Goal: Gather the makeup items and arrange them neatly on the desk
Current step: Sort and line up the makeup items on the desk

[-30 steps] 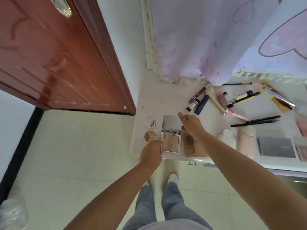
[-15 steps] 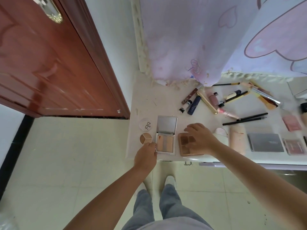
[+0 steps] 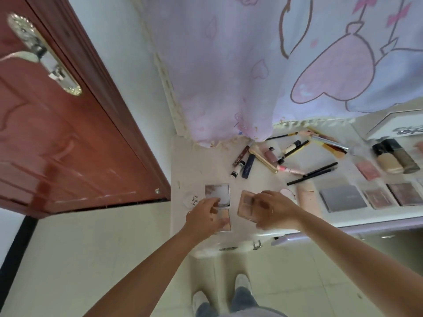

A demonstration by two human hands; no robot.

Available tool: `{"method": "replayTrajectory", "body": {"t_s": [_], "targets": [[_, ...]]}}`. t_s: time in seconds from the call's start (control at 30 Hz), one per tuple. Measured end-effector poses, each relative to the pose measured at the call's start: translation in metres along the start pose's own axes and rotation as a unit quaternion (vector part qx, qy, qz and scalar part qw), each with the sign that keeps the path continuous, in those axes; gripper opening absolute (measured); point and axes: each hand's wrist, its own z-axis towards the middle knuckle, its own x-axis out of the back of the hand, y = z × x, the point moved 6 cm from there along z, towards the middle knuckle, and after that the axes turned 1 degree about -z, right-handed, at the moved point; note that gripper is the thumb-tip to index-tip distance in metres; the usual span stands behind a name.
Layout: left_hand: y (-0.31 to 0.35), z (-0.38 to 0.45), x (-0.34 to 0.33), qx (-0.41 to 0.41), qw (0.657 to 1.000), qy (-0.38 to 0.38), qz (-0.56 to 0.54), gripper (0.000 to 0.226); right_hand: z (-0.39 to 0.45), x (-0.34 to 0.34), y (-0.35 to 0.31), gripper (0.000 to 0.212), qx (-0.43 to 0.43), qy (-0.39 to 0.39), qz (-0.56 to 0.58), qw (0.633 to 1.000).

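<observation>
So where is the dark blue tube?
In the head view, the dark blue tube lies on the desk near the curtain, between a small white-capped tube and a long gold stick.

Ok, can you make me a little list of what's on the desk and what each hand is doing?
place: white desk beside a red door, pink curtain behind
left hand: holds the open mirror compact
right hand: grips the pink eyeshadow palette
middle of desk: scattered tubes and pencils
right side: grey palette, two foundation bottles
</observation>
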Motion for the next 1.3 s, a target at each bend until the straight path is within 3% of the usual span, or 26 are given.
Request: {"method": "replayTrajectory", "body": {"t_s": [0.1,0.17,0.37,0.47,0.53,0.6,0.67,0.83,0.9,1.0,1.07,1.3], "targets": [[0.036,0.007,0.013,-0.029,0.99,-0.111,-0.088,0.083,-0.013,0.044,-0.026,0.06,0.022,0.018,0.066,0.997],[0.067,0.008,0.031,-0.072,0.981,-0.131,-0.121,0.084,-0.022,0.074,-0.044,0.058,0.047,0.036,0.101,0.993],[0.137,-0.002,0.084,-0.155,0.954,-0.109,-0.233,0.061,-0.039,0.14,-0.086,0.043,0.102,0.139,0.148,0.974],[0.148,-0.005,0.098,-0.177,0.949,-0.078,-0.249,0.053,-0.044,0.154,-0.101,0.053,0.105,0.172,0.17,0.965],[0.15,-0.005,0.104,-0.178,0.947,-0.064,-0.26,0.058,-0.044,0.161,-0.106,0.049,0.105,0.183,0.19,0.959],[0.15,-0.007,0.108,-0.183,0.946,-0.066,-0.258,0.062,-0.041,0.164,-0.106,0.028,0.085,0.17,0.22,0.957],[0.148,-0.01,0.112,-0.188,0.944,-0.075,-0.261,0.063,-0.038,0.162,-0.107,0.027,0.08,0.144,0.218,0.962],[0.124,-0.009,0.11,-0.157,0.937,-0.105,-0.292,0.056,-0.029,0.144,-0.101,0.013,0.041,0.142,0.302,0.942],[0.107,-0.007,0.105,-0.123,0.94,-0.083,-0.306,0.054,-0.025,0.137,-0.089,0.016,-0.002,0.157,0.389,0.908],[0.083,-0.005,0.091,-0.098,0.949,-0.074,-0.292,0.047,-0.02,0.12,-0.069,0.036,-0.109,0.144,0.534,0.826],[0.07,-0.004,0.079,-0.081,0.95,-0.073,-0.294,0.046,-0.018,0.107,-0.062,0.045,-0.145,0.13,0.56,0.805],[0.03,-0.004,0.031,-0.003,0.951,-0.041,-0.307,0.042,-0.013,0.065,-0.025,0.056,-0.176,0.14,0.578,0.785]]}}
